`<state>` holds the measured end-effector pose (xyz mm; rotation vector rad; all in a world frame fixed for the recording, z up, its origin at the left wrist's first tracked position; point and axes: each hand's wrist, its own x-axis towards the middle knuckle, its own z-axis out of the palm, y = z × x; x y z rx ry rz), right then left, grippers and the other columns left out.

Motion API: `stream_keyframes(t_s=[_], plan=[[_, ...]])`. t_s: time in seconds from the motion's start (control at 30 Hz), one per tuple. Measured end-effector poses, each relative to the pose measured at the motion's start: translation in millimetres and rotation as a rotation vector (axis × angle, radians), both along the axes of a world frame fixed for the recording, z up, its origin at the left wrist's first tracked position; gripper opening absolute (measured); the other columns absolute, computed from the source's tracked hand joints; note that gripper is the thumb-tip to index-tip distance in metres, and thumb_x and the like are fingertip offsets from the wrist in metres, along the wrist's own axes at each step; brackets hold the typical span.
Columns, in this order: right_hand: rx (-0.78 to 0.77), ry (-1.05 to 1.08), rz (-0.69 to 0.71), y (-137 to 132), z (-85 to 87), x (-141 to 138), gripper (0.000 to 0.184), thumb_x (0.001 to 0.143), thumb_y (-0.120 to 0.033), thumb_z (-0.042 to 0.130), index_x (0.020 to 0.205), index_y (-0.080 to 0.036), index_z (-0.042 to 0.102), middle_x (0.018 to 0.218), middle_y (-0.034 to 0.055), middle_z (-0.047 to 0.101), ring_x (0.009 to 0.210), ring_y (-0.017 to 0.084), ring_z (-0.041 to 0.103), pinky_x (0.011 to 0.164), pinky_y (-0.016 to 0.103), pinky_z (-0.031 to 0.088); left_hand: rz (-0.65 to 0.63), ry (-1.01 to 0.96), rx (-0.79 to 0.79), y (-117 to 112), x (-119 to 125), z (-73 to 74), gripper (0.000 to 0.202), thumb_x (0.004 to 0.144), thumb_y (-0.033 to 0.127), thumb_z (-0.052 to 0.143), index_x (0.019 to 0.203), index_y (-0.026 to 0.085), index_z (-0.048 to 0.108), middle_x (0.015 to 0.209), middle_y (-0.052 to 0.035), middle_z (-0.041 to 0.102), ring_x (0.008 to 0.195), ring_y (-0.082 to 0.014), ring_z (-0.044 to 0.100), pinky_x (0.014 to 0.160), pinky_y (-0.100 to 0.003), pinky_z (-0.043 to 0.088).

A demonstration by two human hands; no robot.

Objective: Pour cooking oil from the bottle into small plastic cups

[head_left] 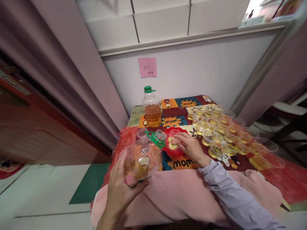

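My left hand (119, 182) is wrapped round a clear plastic jug (148, 153), tilted with its mouth toward the right. Some amber liquid lies in the lower part of the jug. A green ring handle (153, 138) circles its uncapped neck. Just right of that neck, my right hand (192, 147) grips a small clear plastic cup (174, 133) above a red round mat (176, 150). Whether liquid is in this cup, I cannot tell. Another clear cup (142, 133) shows behind the jug.
Several clear cups of yellow liquid (225, 134) stand in rows on the table's right side. A second jug (152, 113), green-capped and part full of amber liquid, stands upright at the back left. Pink cloth (177, 195) hangs along the front edge. A wall rises behind the table.
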<state>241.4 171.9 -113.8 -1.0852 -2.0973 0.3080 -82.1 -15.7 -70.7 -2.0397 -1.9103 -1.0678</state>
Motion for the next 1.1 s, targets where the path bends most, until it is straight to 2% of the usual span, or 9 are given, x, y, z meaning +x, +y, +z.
stream_keyframes(t_s=[0.13, 0.23, 0.4, 0.57, 0.67, 0.77, 0.9, 1.0, 1.1], plan=[[-0.104, 0.289, 0.031, -18.3, 12.7, 0.9, 0.037, 0.102, -0.048, 0.079, 0.133, -0.028, 0.081, 0.132, 0.0137, 0.081, 0.114, 0.032, 0.08, 0.1, 0.046, 0.066, 0.022, -0.029, -0.035, 1.9, 3.0, 1.8, 0.131, 0.074, 0.076, 0.093, 0.179, 0.03, 0.031, 0.171, -0.0237, 0.058, 0.15, -0.0513, 0.063, 0.117, -0.073, 0.057], [-0.452, 0.582, 0.222, -39.8, 16.2, -20.0, 0.065, 0.086, -0.064, 0.093, 0.136, -0.027, 0.076, 0.124, 0.0136, 0.082, 0.111, 0.033, 0.081, 0.1, 0.05, 0.067, 0.031, -0.045, -0.075, 2.4, 6.2, 6.4, 0.129, 0.076, 0.075, 0.092, 0.179, 0.03, 0.031, 0.174, -0.0227, 0.055, 0.153, -0.0497, 0.06, 0.12, -0.071, 0.055], [-0.908, 0.941, 0.549, -72.5, 15.9, -72.3, 0.12, 0.061, -0.072, 0.105, 0.163, -0.034, 0.053, 0.165, 0.0177, 0.06, 0.142, 0.042, 0.068, 0.112, 0.061, 0.06, 0.013, 0.011, -0.11, 7.3, 17.6, 8.8, 0.131, 0.075, 0.079, 0.091, 0.18, 0.032, 0.026, 0.174, -0.021, 0.055, 0.154, -0.0478, 0.059, 0.12, -0.068, 0.055], [-0.979, 1.142, 0.549, -74.7, 23.7, -85.4, 0.092, 0.085, -0.069, 0.092, 0.162, -0.035, 0.054, 0.161, 0.0129, 0.065, 0.147, 0.037, 0.065, 0.122, 0.058, 0.053, -0.032, 0.044, -0.132, 11.2, 28.7, 6.4, 0.136, 0.073, 0.088, 0.086, 0.181, 0.035, 0.023, 0.176, -0.0217, 0.052, 0.155, -0.0508, 0.056, 0.121, -0.075, 0.049], [-1.059, 1.175, 0.505, -70.0, 25.2, -80.8, 0.089, 0.086, -0.065, 0.092, 0.162, -0.035, 0.055, 0.157, 0.0123, 0.068, 0.14, 0.038, 0.07, 0.111, 0.055, 0.06, -0.082, -0.061, -0.122, 7.4, 23.8, 11.1, 0.121, 0.082, 0.089, 0.077, 0.179, 0.033, 0.033, 0.178, -0.0196, 0.051, 0.161, -0.048, 0.051, 0.128, -0.072, 0.043], [-1.128, 1.204, 0.472, -67.9, 21.4, -77.5, 0.096, 0.084, -0.066, 0.093, 0.165, -0.037, 0.05, 0.153, 0.0117, 0.07, 0.128, 0.036, 0.076, 0.098, 0.05, 0.065, 0.071, -0.409, -0.024, 2.5, 6.6, 9.2, 0.084, 0.097, 0.077, 0.069, 0.163, 0.027, 0.059, 0.17, -0.0162, 0.06, 0.16, -0.0393, 0.053, 0.134, -0.059, 0.039], [-1.161, 1.241, 0.45, -66.8, 14.9, -77.4, 0.092, 0.084, -0.069, 0.092, 0.161, -0.037, 0.053, 0.14, 0.0091, 0.077, 0.112, 0.03, 0.079, 0.081, 0.04, 0.066, 0.419, -1.162, 0.079, 0.4, -12.3, -18.4, 0.057, 0.095, 0.069, 0.071, 0.13, 0.024, 0.075, 0.133, -0.0126, 0.081, 0.131, -0.0322, 0.074, 0.123, -0.054, 0.052], [-1.161, 1.266, 0.452, -65.5, 13.6, -79.2, 0.085, 0.085, -0.07, 0.091, 0.156, -0.038, 0.057, 0.133, 0.0073, 0.078, 0.103, 0.028, 0.08, 0.074, 0.036, 0.064, 0.466, -1.314, 0.034, 0.7, -5.9, -41.1, 0.046, 0.078, 0.056, 0.086, 0.107, 0.023, 0.076, 0.11, -0.0108, 0.084, 0.103, -0.03, 0.082, 0.106, -0.053, 0.063], [-1.155, 1.292, 0.454, -64.5, 14.8, -82.4, 0.075, 0.087, -0.068, 0.09, 0.148, -0.036, 0.062, 0.13, 0.0067, 0.079, 0.101, 0.027, 0.079, 0.073, 0.035, 0.064, 0.421, -1.366, -0.009, 0.4, 10.0, -49.3, 0.052, 0.063, 0.05, 0.097, 0.103, 0.021, 0.08, 0.111, -0.0125, 0.086, 0.101, -0.0321, 0.082, 0.099, -0.049, 0.066]])
